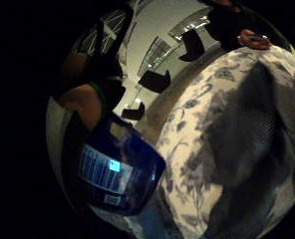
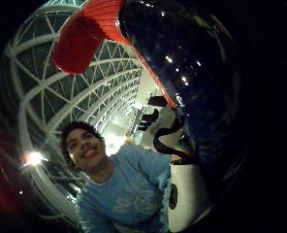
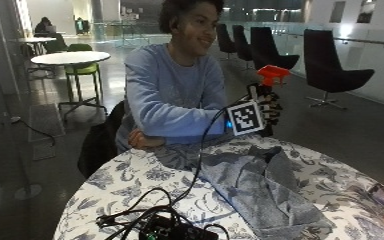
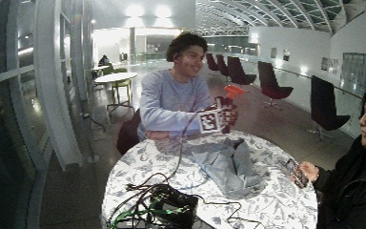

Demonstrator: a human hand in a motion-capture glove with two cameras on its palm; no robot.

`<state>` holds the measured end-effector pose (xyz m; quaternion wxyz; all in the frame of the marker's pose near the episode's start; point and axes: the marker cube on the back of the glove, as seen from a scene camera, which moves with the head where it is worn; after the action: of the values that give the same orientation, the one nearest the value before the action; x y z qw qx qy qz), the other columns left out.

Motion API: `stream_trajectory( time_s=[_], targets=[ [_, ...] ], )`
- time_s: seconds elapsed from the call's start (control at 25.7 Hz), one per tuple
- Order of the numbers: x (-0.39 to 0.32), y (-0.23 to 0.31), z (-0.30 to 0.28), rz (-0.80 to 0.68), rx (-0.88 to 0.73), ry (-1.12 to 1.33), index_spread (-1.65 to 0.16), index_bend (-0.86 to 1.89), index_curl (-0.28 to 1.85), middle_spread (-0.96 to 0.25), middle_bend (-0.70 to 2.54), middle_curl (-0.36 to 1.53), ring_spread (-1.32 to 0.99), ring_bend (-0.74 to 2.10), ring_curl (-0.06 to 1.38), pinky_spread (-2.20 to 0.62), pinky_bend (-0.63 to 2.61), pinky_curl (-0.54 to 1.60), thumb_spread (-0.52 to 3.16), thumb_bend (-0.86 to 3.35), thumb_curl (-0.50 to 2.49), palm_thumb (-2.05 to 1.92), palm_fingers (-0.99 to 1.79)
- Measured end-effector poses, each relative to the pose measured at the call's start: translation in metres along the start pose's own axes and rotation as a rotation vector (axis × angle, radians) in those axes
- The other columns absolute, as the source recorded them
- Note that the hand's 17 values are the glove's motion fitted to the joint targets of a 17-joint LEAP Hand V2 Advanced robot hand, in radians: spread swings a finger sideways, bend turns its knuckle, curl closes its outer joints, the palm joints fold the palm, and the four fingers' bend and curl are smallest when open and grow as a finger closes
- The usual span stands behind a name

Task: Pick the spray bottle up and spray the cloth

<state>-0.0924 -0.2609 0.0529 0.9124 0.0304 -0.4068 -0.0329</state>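
Note:
My gloved right hand [image 3: 268, 111] grips a dark blue spray bottle with an orange-red trigger head [image 3: 272, 75], held upright above the far edge of the round table. The bottle's blue body [image 1: 118, 172] with its white label fills the little finger side palm view, and its red head [image 2: 87, 36] and blue body [image 2: 192, 73] fill the thumb side palm view. A grey cloth [image 3: 258, 187] lies crumpled on the flowered tablecloth [image 3: 132, 180], below and in front of the bottle. The same cloth [image 4: 228, 164] shows in the wide outside view, as does the hand [image 4: 226, 116].
A black box with tangled cables [image 3: 169, 227] sits at the table's near edge. The person's bare left arm [image 3: 145, 140] rests on the table's far side. A second person's hand with a phone [image 4: 295, 172] is at the right edge. Dark chairs [image 3: 335, 70] stand behind.

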Motion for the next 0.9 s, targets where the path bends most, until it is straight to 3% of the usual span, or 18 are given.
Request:
stream_trajectory(
  time_s=[0.16, 0.35, 0.9],
  targets=[
    [0.041, -0.016, 0.042, -0.053, -0.134, 0.12, -0.22, 0.12, 0.2, -0.08, 0.31, 0.53, -0.02, 0.61, 0.44, 0.19, 0.29, 0.34, 0.74, -0.03, 0.76, 0.91, 0.82],
    [0.072, -0.037, 0.07, -0.058, -0.075, 0.12, -0.23, 0.13, 0.22, -0.08, 0.32, 0.52, -0.02, 0.56, 0.42, 0.19, 0.22, 0.32, 0.83, -0.02, 0.74, 0.9, 0.8],
    [0.083, -0.007, 0.07, -0.054, -0.227, 0.146, -0.27, 0.1, 0.26, -0.06, 0.32, 0.5, -0.03, 0.45, 0.38, 0.15, 0.19, 0.31, 0.95, -0.04, 0.63, 0.82, 0.67]
  ],
)
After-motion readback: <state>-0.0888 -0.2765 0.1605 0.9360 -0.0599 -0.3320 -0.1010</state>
